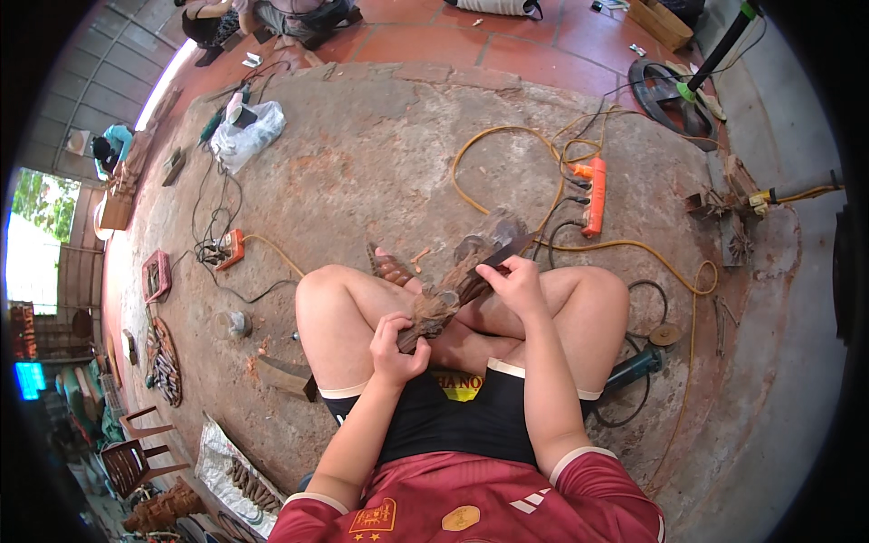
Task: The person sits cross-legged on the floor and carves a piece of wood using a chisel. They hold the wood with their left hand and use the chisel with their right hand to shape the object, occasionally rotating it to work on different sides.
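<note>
I sit cross-legged on the floor with a knobbly brown carved wood piece (435, 310) in front of my shins. My left hand (398, 351) is closed around its near end. Over the far part of the carving is my right hand (513, 284), its thumb and fingers pinching a dark flat strip (509, 253). That strip lies slanted along the wood; its exact kind is unclear. The carving's far end is round and greyish, partly blurred. Beside my right knee rests a teal angle grinder (636, 366) with a round disc (665, 335).
An orange power strip (595, 196) with a looping yellow cord (462, 172) lies ahead right; another orange power strip (233, 249) is at left. Around stand a plastic bag (249, 136), a small cup (235, 324), a pink basket (156, 276) and a sack (217, 452). Other people sit farther off.
</note>
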Tool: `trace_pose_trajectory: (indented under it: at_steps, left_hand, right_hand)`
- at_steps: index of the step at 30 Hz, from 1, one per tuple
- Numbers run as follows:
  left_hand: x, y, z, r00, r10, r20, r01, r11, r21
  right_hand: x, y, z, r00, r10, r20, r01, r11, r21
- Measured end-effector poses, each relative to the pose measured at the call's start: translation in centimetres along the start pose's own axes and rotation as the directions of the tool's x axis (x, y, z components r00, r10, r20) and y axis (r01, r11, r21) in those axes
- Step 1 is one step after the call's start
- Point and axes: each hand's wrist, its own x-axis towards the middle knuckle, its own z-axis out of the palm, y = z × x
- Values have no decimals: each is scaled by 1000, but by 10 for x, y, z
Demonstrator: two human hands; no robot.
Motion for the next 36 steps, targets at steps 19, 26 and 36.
trace_pose_trajectory:
  at_steps: [19, 26, 36]
  left_hand:
    - [33, 7, -3, 997, 10, 83, -13, 999, 38]
    - [119, 24, 7, 991, -85, 102, 71, 989, 134]
    - [206, 39, 40, 987, -140, 78, 98, 911, 400]
  right_hand:
    - [13, 15, 4, 984, 100, -148, -60, 965, 254]
    - [28, 21, -1, 966, 187, -179, -54, 823, 566]
    - [39, 27, -11, 904, 301, -303, -87, 825, 559]
